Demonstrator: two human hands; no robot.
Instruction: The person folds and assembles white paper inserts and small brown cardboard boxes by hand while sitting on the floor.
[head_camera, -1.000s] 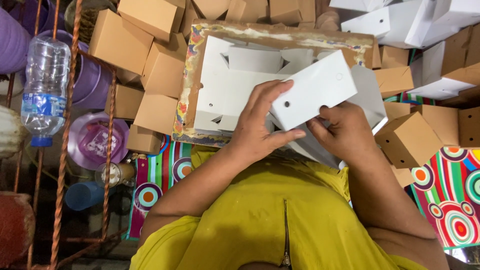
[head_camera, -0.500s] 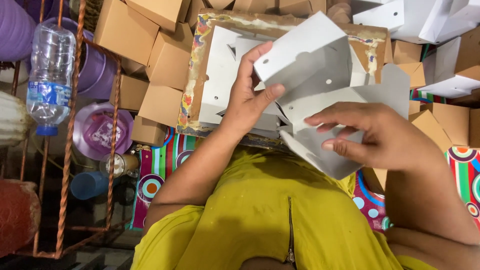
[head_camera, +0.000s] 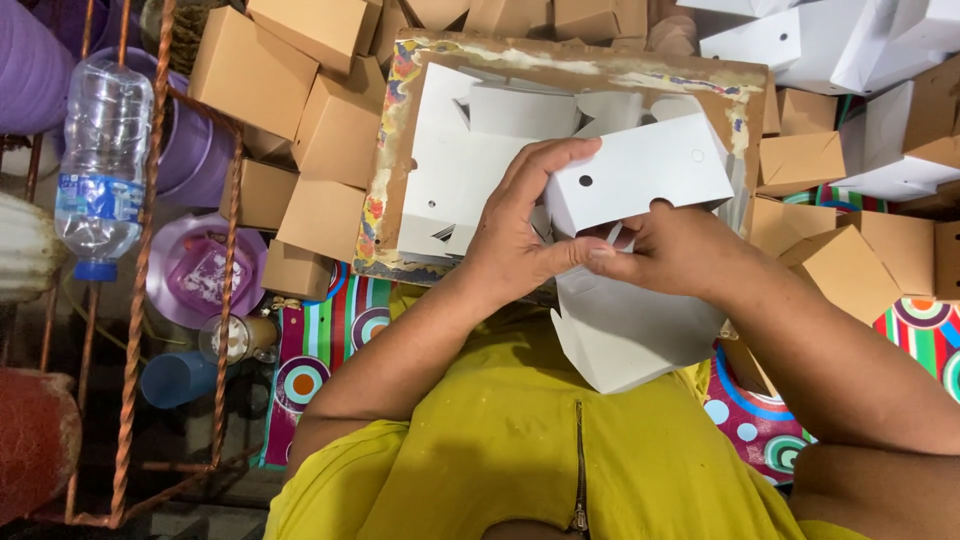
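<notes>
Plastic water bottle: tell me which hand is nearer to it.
Left. The left hand grips the white box on the side toward the plastic water bottle; the right hand holds it farther away.

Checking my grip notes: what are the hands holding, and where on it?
Both hold a white box: the left hand grips its left end, and the right hand pinches its lower edge.
</notes>
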